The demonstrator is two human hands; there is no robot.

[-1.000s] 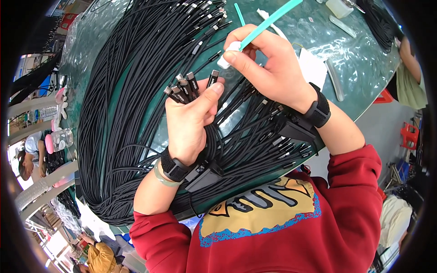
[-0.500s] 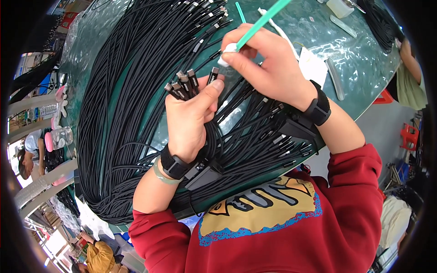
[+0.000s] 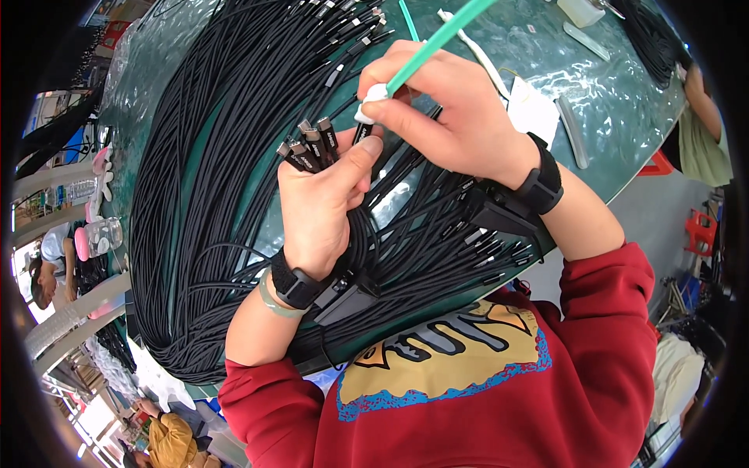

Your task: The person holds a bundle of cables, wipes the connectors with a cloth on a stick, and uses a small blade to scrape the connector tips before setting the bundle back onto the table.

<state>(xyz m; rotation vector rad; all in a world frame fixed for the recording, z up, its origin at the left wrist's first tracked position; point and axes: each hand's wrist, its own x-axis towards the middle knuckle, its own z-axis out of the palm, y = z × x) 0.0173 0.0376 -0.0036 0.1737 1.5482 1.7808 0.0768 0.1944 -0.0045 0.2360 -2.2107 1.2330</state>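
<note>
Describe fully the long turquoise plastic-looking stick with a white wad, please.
The long turquoise stick looks smooth and plastic; a soft-looking white wad covers its lower end. It slants up and rightward, its upper end cut off by the picture's edge. The bare right hand pinches it at the wad, which seems to touch a black cable connector in the left hand.

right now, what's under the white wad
Below the wad, the black body of one plug shows, held in the left hand. The plug's tip cannot be seen: the wad covers it.
</note>
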